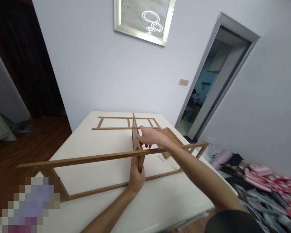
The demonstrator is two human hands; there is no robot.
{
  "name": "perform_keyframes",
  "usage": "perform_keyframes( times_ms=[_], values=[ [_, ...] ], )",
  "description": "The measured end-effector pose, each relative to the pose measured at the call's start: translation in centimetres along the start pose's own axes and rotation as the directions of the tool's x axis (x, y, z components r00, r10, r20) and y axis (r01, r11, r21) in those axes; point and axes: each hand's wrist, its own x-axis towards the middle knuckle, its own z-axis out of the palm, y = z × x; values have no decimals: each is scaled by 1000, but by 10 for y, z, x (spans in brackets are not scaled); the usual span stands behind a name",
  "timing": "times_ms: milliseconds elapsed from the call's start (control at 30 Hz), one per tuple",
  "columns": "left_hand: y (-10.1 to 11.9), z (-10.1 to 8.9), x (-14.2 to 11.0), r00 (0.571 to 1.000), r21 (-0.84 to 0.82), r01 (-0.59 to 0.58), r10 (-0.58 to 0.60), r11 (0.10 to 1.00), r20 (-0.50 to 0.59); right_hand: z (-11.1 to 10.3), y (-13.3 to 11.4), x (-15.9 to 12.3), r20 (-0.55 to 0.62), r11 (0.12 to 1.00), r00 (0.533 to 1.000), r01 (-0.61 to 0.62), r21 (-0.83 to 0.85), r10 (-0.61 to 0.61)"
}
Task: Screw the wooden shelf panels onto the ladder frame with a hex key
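Note:
A long wooden frame (97, 158) with short crossbars stands on its long edge across the white table (99, 142). A thin wooden panel (134, 129) stands upright behind it, its near end meeting a crossbar at the frame's middle. My left hand (136, 178) is closed around that crossbar from the near side, close to the panel's end. Reaching over the frame's top rail, my right hand (149, 136) grips the panel's upper edge, with some fingers curled on its right side. Part of the panel is hidden by the hands and the rail.
A second wooden frame (113, 128) lies flat at the table's back. A framed wooden panel (176, 137) and a thin grey rod (161, 158) lie to the right. Clothes (262, 176) are heaped beyond the table's right edge. A person (191, 103) sits through the doorway.

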Motion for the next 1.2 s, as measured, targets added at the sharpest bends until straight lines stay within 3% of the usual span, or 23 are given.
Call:
perform_keyframes(
  times_ms=[133,233,300,333,400,433,467,533,667,733,800,967,1200],
  values=[
    [2,-1,1,1000,22,-15,15,1000,-4,-2,-4,-18,-169,997,984,55,-45,-62],
    [4,-2,1,999,45,-34,34,998,-4,1,7,-49,-416,989,897,135,-61,-148],
    [5,-3,0,999,58,-45,45,997,-3,16,33,-75,-695,952,677,303,-35,-241],
    [4,-3,0,999,64,-48,48,997,-4,28,52,-89,-813,939,539,343,-28,-220],
    [4,-4,-1,999,72,-48,49,996,-11,57,101,-112,-963,966,262,258,7,-63],
    [3,-4,-1,999,74,-44,45,996,-15,72,127,-121,-986,988,157,138,68,46],
    [3,-5,-1,999,75,-38,40,996,-19,86,154,-128,-986,991,121,58,123,116],
    [3,-5,-1,999,74,-21,23,997,-25,106,205,-137,-969,979,145,-53,195,201],
    [4,-8,0,999,69,12,-9,998,-35,118,285,-136,-866,916,320,-248,315,384],
    [5,-9,0,999,74,23,-20,997,-44,118,314,-131,-794,883,405,-323,340,453],
    [5,-10,1,998,83,34,-29,996,-59,119,338,-125,-733,858,462,-377,348,500],
    [3,-10,0,996,102,39,-31,994,-78,124,370,-111,-648,803,491,-472,364,583],
    [2,-9,0,998,118,3,4,993,-62,123,385,-103,-606,782,504,-485,391,616]
  ],
)
